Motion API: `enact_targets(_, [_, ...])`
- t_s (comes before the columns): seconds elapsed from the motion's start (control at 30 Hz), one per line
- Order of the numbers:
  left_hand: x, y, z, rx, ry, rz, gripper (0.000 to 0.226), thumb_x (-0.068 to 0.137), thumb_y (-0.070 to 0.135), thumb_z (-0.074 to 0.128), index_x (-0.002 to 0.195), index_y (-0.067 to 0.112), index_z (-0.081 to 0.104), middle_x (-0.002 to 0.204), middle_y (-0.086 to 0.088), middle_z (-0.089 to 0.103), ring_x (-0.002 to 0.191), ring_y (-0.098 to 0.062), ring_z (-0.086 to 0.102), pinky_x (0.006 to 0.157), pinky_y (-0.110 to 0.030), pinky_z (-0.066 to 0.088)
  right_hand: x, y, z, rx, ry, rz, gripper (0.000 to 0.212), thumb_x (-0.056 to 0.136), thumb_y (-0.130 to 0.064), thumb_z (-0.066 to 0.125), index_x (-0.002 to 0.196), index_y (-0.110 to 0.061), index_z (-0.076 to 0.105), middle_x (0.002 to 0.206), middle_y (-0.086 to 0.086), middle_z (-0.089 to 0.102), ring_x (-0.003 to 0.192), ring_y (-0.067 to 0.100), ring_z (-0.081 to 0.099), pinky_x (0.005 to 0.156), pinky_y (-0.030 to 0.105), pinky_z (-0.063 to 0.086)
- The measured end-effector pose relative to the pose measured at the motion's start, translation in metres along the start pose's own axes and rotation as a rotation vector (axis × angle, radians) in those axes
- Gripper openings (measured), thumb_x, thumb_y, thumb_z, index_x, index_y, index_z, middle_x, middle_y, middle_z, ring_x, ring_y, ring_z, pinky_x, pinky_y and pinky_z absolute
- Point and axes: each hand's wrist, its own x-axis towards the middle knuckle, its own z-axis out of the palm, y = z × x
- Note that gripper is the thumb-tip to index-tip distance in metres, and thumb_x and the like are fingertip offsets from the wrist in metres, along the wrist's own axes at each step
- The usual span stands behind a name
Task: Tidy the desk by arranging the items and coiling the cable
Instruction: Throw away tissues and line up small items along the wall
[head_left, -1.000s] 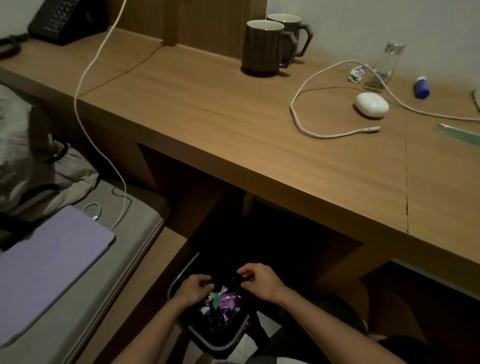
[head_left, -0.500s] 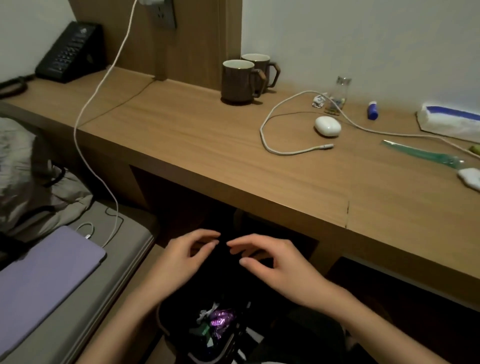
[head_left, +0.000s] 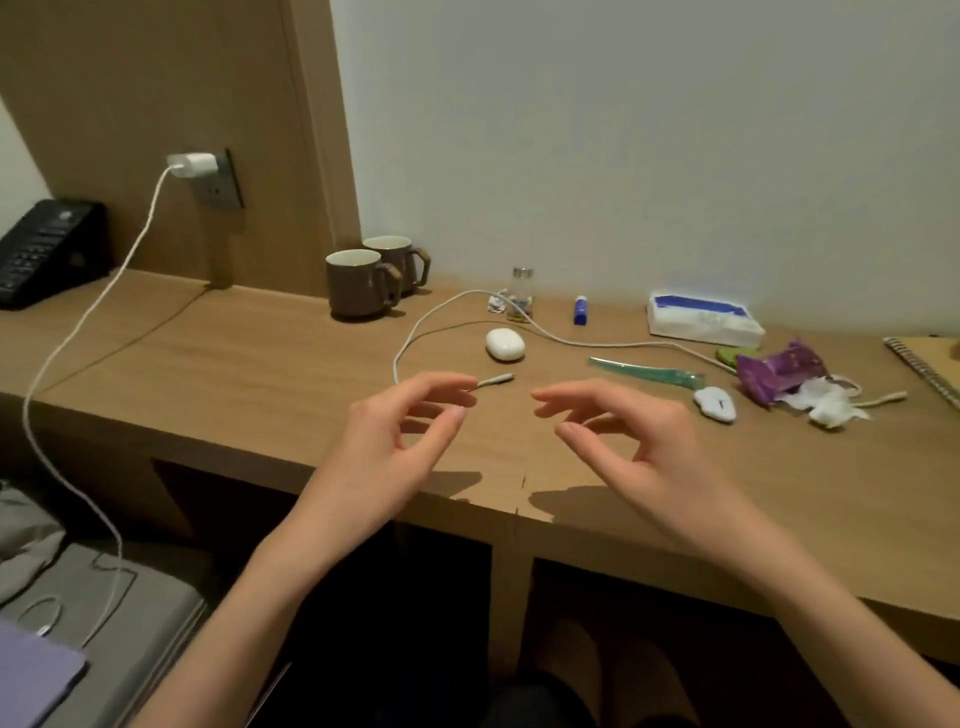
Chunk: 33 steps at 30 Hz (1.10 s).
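The desk (head_left: 249, 374) is a light wood top set against a plain pale wall, with a wood panel rising at the far left. A wall socket on that panel carries a white charger (head_left: 193, 165); the charger lead (head_left: 78, 343) hangs down past the desk's left near edge to a grey surface below. A black telephone (head_left: 44, 249) stands at the far left. Two brown mugs (head_left: 359, 283) stand side by side, touching, near the wall. The cable (head_left: 415, 338) lies loose on the desk in an open loop right of the mugs, runs right past a white case (head_left: 505, 344) and a small glass bottle (head_left: 521, 296), and ends near a purple wrapper (head_left: 779, 371). Its near connector (head_left: 496, 381) lies just beside the left hand's index fingertip; contact cannot be determined. A blue tube (head_left: 582, 310), a tissue pack (head_left: 704, 319), a teal plastic strip (head_left: 647, 370), crumpled white paper (head_left: 831, 410) and a spiral notebook (head_left: 924, 366) occupy the right side. Print on the tissue pack and wrapper is too blurred to read. The left hand (head_left: 395, 447) and right hand (head_left: 634, 447) hover over the near edge, apart, fingers loosely curved and spread, holding nothing. A seam crosses the top between them. Bare wood extends from the mugs to the near edge; dark openings lie under the desk.
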Motion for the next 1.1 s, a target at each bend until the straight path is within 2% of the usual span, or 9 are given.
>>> enact_targets(0.17, [0.044, 0.02, 0.044, -0.039, -0.082, 0.086, 0.029, 0.091, 0.021, 0.058, 0.119, 0.029, 0.06, 0.107, 0.016, 0.067, 0.099, 0.006, 0.059, 0.084, -0.012, 0.049, -0.009, 0.046, -0.055, -0.181, 0.145, 0.102, 0.029, 0.089, -0.009, 0.062, 0.114, -0.022, 0.065, 0.104, -0.011, 0.068, 0.091, 0.005, 0.063, 0.078, 0.015, 0.051])
enact_targets(0.3, [0.084, 0.021, 0.087, -0.007, -0.173, 0.106, 0.033, 0.091, 0.028, 0.056, 0.124, 0.034, 0.055, 0.116, 0.019, 0.061, 0.106, 0.005, 0.055, 0.091, -0.025, 0.051, -0.018, 0.094, -0.099, -0.423, 0.244, 0.23, 0.027, 0.089, -0.018, 0.062, 0.115, -0.026, 0.064, 0.106, -0.013, 0.062, 0.1, 0.007, 0.054, 0.086, 0.025, 0.044])
enact_targets(0.37, [0.104, 0.02, 0.108, 0.028, -0.199, 0.133, 0.035, 0.092, 0.029, 0.055, 0.127, 0.033, 0.053, 0.122, 0.017, 0.058, 0.113, 0.003, 0.051, 0.097, -0.031, 0.047, -0.02, 0.116, -0.118, -0.518, 0.263, 0.308, 0.03, 0.089, -0.018, 0.063, 0.118, -0.026, 0.063, 0.115, -0.007, 0.062, 0.108, 0.013, 0.049, 0.089, 0.025, 0.037])
enact_targets(0.5, [0.14, 0.019, 0.153, 0.13, -0.249, 0.147, 0.042, 0.092, 0.032, 0.054, 0.134, 0.032, 0.047, 0.136, 0.012, 0.048, 0.128, -0.004, 0.038, 0.109, -0.033, 0.035, -0.02, 0.148, -0.143, -0.596, 0.196, 0.502, 0.045, 0.088, -0.03, 0.063, 0.132, -0.026, 0.053, 0.142, -0.003, 0.046, 0.129, 0.018, 0.033, 0.105, 0.032, 0.029])
enact_targets(0.6, [0.161, 0.012, 0.183, 0.159, -0.281, 0.128, 0.044, 0.093, 0.035, 0.052, 0.136, 0.031, 0.044, 0.141, 0.009, 0.043, 0.135, -0.009, 0.032, 0.113, -0.039, 0.03, -0.018, 0.171, -0.154, -0.673, 0.055, 0.548, 0.06, 0.085, -0.042, 0.064, 0.14, -0.033, 0.041, 0.152, -0.006, 0.033, 0.14, 0.018, 0.02, 0.112, 0.04, 0.025])
enact_targets(0.67, [0.172, 0.007, 0.198, 0.179, -0.301, 0.122, 0.045, 0.093, 0.036, 0.051, 0.138, 0.03, 0.043, 0.144, 0.008, 0.04, 0.14, -0.012, 0.025, 0.116, -0.042, 0.025, -0.016, 0.183, -0.159, -0.708, -0.029, 0.566, 0.068, 0.083, -0.047, 0.063, 0.143, -0.037, 0.032, 0.154, -0.009, 0.028, 0.142, 0.018, 0.017, 0.115, 0.041, 0.022])
enact_targets(0.77, [0.187, 0.0, 0.215, 0.212, -0.304, 0.101, 0.046, 0.094, 0.035, 0.05, 0.139, 0.028, 0.041, 0.148, 0.005, 0.037, 0.144, -0.016, 0.017, 0.117, -0.042, 0.02, -0.012, 0.194, -0.162, -0.743, -0.072, 0.555, 0.072, 0.081, -0.053, 0.061, 0.144, -0.04, 0.028, 0.152, -0.011, 0.031, 0.14, 0.018, 0.02, 0.116, 0.039, 0.023])
enact_targets(0.93, [0.208, -0.021, 0.231, 0.304, -0.256, 0.067, 0.046, 0.095, 0.039, 0.047, 0.138, 0.027, 0.043, 0.146, 0.002, 0.041, 0.143, -0.02, 0.021, 0.116, -0.044, 0.021, -0.011, 0.201, -0.162, -0.706, -0.097, 0.557, 0.068, 0.081, -0.054, 0.06, 0.142, -0.04, 0.03, 0.15, -0.013, 0.029, 0.14, 0.024, 0.021, 0.113, 0.041, 0.028])
enact_targets(1.1, [0.218, -0.039, 0.24, 0.371, -0.203, 0.045, 0.044, 0.095, 0.043, 0.042, 0.135, 0.028, 0.047, 0.14, 0.002, 0.048, 0.135, -0.019, 0.034, 0.113, -0.046, 0.026, -0.011, 0.206, -0.154, -0.564, 0.102, 0.564, 0.049, 0.075, -0.064, 0.061, 0.118, -0.044, 0.046, 0.144, -0.01, 0.034, 0.131, 0.019, 0.034, 0.105, 0.036, 0.039])
